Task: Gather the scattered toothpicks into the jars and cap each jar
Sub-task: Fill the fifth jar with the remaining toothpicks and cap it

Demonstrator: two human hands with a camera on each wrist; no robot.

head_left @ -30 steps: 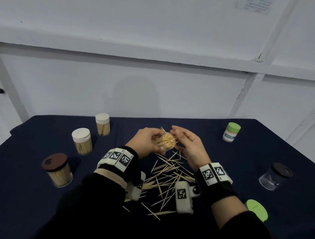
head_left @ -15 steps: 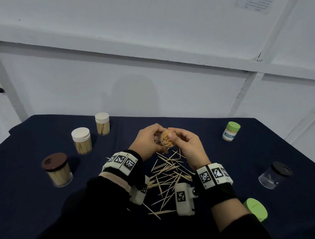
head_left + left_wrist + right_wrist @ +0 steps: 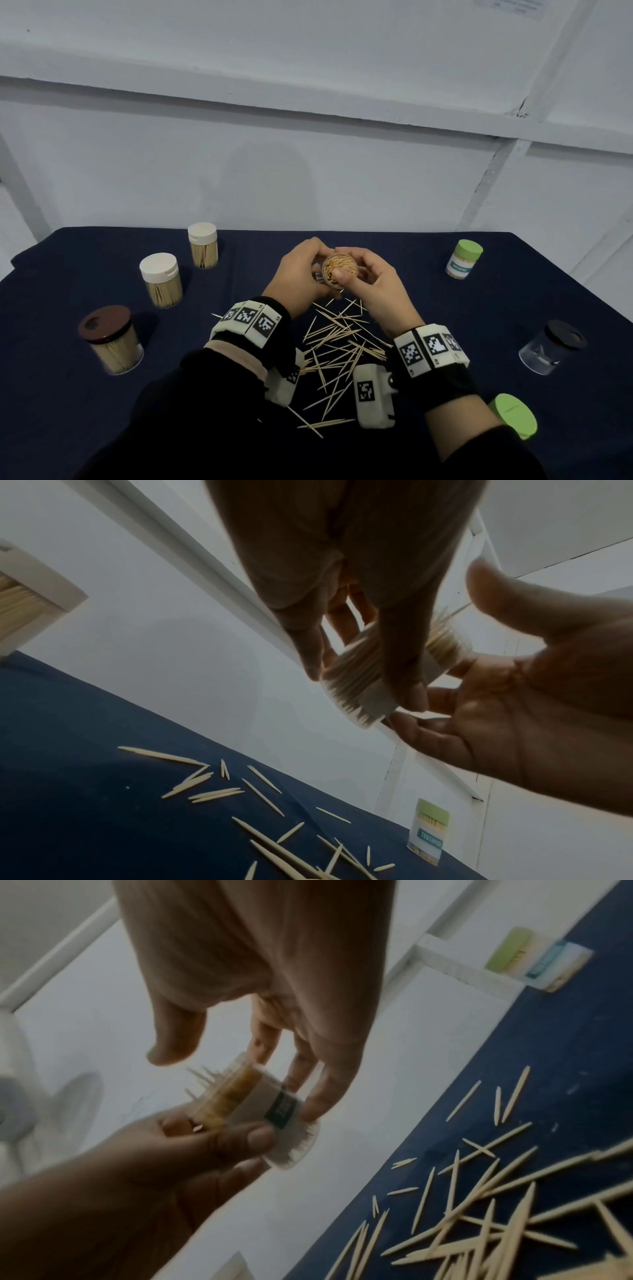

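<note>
A small clear toothpick jar [image 3: 339, 270], uncapped and packed full, is held above the table with its mouth tipped toward me. My left hand [image 3: 299, 272] grips its side, fingers and thumb wrapped round the jar [image 3: 356, 688]. My right hand [image 3: 375, 279] holds the other side; its fingers reach the base of the jar [image 3: 263, 1110] and its thumb sits at the toothpick tips. Several loose toothpicks [image 3: 339, 346] lie scattered on the dark blue cloth below the hands, also shown as toothpicks [image 3: 240, 799] and toothpicks [image 3: 496, 1218].
Two white-capped jars [image 3: 159, 279] [image 3: 202, 245] and a brown-lidded jar [image 3: 109, 339] stand at the left. A green-capped jar [image 3: 464, 258] stands far right, a clear black-lidded jar [image 3: 551, 346] nearer. A loose green cap [image 3: 512, 414] lies front right.
Both hands carried the jar slightly up and away. The toothpicks that stuck out of its mouth are now pushed in, and the mouth now faces me.
</note>
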